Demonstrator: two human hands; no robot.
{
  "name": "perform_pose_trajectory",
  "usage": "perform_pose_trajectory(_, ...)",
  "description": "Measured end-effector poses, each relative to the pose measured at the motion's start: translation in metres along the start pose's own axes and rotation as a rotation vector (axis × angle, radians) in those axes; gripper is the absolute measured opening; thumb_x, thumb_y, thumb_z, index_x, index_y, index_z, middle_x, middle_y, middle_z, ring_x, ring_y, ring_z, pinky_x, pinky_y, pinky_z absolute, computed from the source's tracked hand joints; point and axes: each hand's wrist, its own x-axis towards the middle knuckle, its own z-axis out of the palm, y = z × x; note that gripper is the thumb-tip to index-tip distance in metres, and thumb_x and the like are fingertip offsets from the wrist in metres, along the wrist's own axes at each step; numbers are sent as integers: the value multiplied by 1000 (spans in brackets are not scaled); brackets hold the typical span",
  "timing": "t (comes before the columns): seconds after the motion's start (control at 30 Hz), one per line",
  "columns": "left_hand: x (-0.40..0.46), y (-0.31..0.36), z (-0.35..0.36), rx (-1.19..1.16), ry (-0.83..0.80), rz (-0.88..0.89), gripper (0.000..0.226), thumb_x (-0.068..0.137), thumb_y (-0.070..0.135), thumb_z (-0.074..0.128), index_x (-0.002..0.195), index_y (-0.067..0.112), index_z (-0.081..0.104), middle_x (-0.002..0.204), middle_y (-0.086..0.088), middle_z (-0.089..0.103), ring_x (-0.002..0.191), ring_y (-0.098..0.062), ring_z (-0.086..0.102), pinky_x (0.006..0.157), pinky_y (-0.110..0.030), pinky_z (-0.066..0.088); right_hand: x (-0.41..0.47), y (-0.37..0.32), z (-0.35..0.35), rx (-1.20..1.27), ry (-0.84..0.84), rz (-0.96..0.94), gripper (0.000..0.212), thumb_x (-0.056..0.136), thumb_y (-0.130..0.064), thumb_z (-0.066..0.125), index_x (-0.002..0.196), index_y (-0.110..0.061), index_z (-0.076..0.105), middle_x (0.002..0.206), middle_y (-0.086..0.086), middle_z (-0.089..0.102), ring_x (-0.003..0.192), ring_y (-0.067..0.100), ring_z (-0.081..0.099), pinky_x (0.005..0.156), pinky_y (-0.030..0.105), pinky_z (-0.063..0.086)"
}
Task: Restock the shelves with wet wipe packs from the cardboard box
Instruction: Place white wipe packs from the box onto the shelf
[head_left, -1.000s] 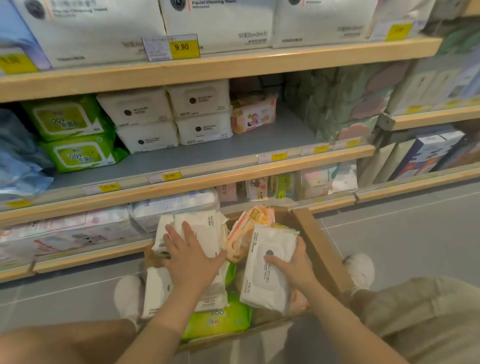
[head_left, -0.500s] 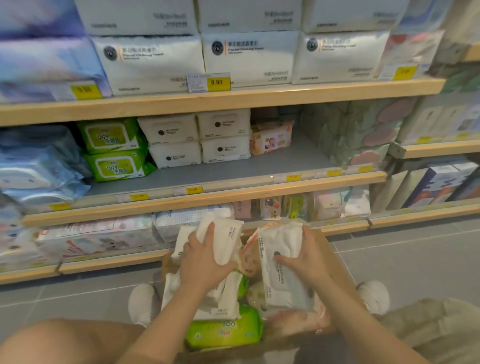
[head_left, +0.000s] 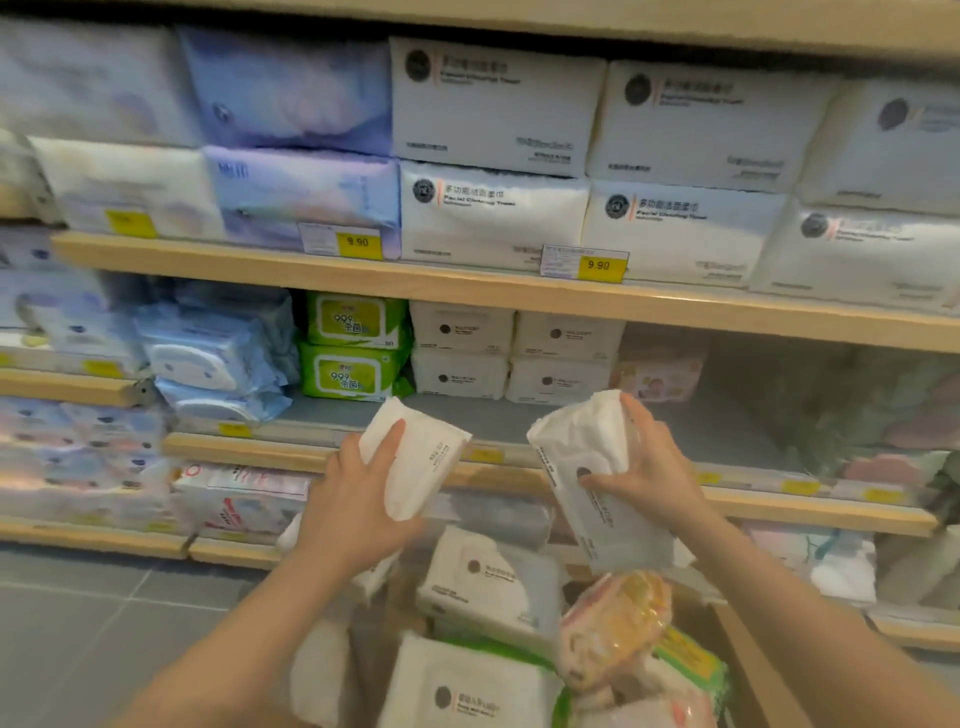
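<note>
We hold two white wet wipe packs up in front of the shelves, one in each hand. The left pack (head_left: 415, 457) is clamped in our left hand (head_left: 358, 504), fingers wrapped across its near face, its far end tilted up and away from us. The right pack (head_left: 597, 483) is clamped in our right hand (head_left: 649, 467), thumb lying across the front near the dark round mark, the other fingers behind it; it stands nearly on end, leaning a little to the left. The two packs are apart, with a gap between them.

Below both hands sits the cardboard box (head_left: 748, 670), its brown wall showing to the right under our right forearm. In it lie more white packs (head_left: 488, 577), an orange and pink pack (head_left: 613, 623) directly beneath the right pack, and a green pack edge beside that.

Just beyond our grip runs the grey middle shelf (head_left: 519, 415) with its wooden front lip. Past the left pack stand two stacked green packs (head_left: 353, 348); straight ahead between our hands are four white packs stacked two by two (head_left: 514, 353). Behind the right pack a pink pack (head_left: 660, 369) sits blurred. Left of the green ones are blue packs (head_left: 208, 353). Above our hands, the upper shelf carries large white tissue bundles (head_left: 493, 218) and yellow price tags reading 9.90 (head_left: 597, 265).
</note>
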Motion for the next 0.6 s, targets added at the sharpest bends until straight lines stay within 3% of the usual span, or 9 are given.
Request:
perform_pose_trajectory(0.13, 9, -37, 6, -14, 40, -49, 110, 49, 72, 31, 148, 35, 1, 139, -5, 19, 121, -29, 33, 95, -42, 39, 49, -29, 29, -102, -79, -98, 109, 64, -41, 82, 147, -36, 12, 137, 5, 37, 124, 27, 39, 93, 41, 39)
perform_pose_trajectory(0.3, 21, -65, 14, -61, 51, -91, 110, 48, 71, 34, 148, 35, 6, 136, -7, 25, 117, -32, 37, 92, -43, 42, 102, -66, 64, -375, -177, -253, 101, 68, -43, 78, 145, -37, 12, 131, 5, 38, 119, 30, 41, 78, 38, 39)
perform_pose_trajectory(0.43, 32, -84, 26, -91, 79, -122, 108, 51, 72, 35, 149, 32, 11, 132, -9, 29, 115, -31, 38, 87, -41, 42, 142, -85, 99, -571, -207, -320, 97, 71, -45, 73, 146, -38, 11, 133, 8, 46, 118, 32, 46, 87, 41, 42)
perform_pose_trajectory(0.5, 36, -92, 31, -60, 45, -130, 109, 50, 75, 30, 148, 33, 6, 132, -7, 28, 117, -28, 35, 88, -39, 40, 159, -87, 117, -564, -252, -292, 94, 71, -48, 71, 145, -38, 14, 125, 6, 51, 112, 30, 50, 81, 37, 41)
perform_pose_trajectory(0.6, 42, -101, 37, -45, 2, -149, 112, 47, 75, 28, 148, 35, 3, 134, -6, 26, 120, -27, 33, 92, -38, 40, 179, -91, 139, -615, -333, -321, 85, 75, -44, 69, 145, -36, 23, 94, 0, 49, 92, 24, 46, 75, 33, 32)
